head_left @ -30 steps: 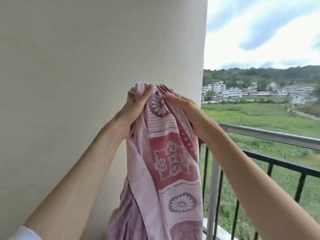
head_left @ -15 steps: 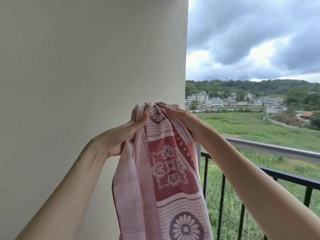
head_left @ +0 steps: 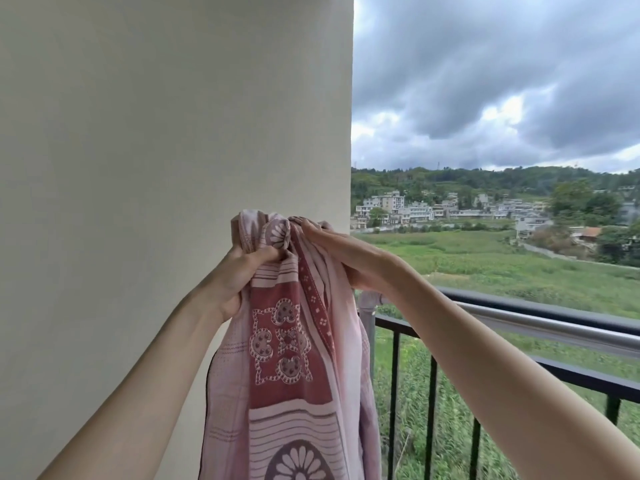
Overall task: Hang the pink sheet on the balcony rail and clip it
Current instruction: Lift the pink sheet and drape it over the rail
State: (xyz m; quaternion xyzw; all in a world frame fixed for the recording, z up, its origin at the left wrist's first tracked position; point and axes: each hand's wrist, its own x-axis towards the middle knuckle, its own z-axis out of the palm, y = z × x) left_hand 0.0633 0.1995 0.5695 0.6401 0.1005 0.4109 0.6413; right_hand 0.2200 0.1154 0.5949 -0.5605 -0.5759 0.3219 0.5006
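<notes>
The pink sheet [head_left: 287, 348], patterned with dark red panels and white flowers, hangs bunched in front of me, held up at chest height before the wall. My left hand [head_left: 239, 271] is shut on its gathered top from the left. My right hand [head_left: 349, 258] grips the folds at the top right, fingers stretched along the cloth. The silver balcony rail [head_left: 540, 327] runs to the right, lower than the sheet's top; its left end is behind the cloth. No clip is in view.
A plain cream wall [head_left: 173, 133] fills the left half. Under the silver rail runs a black railing [head_left: 571, 372] with upright bars. Beyond lie green fields, white buildings and a cloudy sky.
My left hand has shifted down the bunch and closed tighter below its top. The view has tilted up and to the right, showing more sky and rail.
</notes>
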